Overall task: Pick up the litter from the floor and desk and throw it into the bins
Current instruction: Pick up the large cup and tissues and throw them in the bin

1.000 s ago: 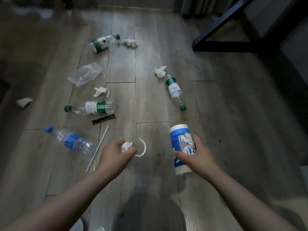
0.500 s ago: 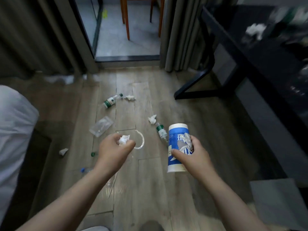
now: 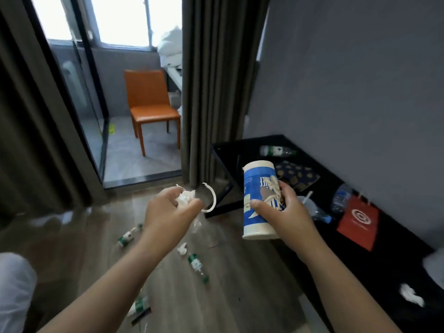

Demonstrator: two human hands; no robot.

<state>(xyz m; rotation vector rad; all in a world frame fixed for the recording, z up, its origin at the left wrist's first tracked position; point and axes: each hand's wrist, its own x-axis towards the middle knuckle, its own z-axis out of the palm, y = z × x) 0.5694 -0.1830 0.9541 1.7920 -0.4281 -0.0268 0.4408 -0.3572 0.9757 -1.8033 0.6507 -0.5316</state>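
Above the wood floor (image 3: pixel 252 280), mid-frame: both bare forearms reach forward and slightly upward, hands near each other but not touching.

Left hand (image 3: pixel 170 217): back of hand toward the camera, fingers curled in. It pinches a crumpled tissue (image 3: pixel 185 199) between thumb and fingertips. A curved white plastic strip (image 3: pixel 212 197) arcs out to the right from the same grip. Something thin and clear hangs below the thumb; cannot tell what it is.

Right hand (image 3: pixel 283 212): wrapped round a blue-and-white canister (image 3: pixel 258 200) at about mid-height, thumb across the near face, fingers round the far side. Canister close to upright, top leaning a little left, print upside down.

Loose litter on floor below the arms: green-label bottle (image 3: pixel 198 264), a second bottle (image 3: pixel 129 235) farther left, a small tissue wad (image 3: pixel 182 249) between them.

Black desk (image 3: pixel 374 280) along the right wall carries a clear bottle (image 3: pixel 276 150) at the far end, a red paper bag (image 3: pixel 358 224) lying flat, and a white tissue (image 3: pixel 410 295) at the near end.

Background: grey curtain (image 3: pixel 211 92), orange chair (image 3: pixel 151 109) beyond the glass door.
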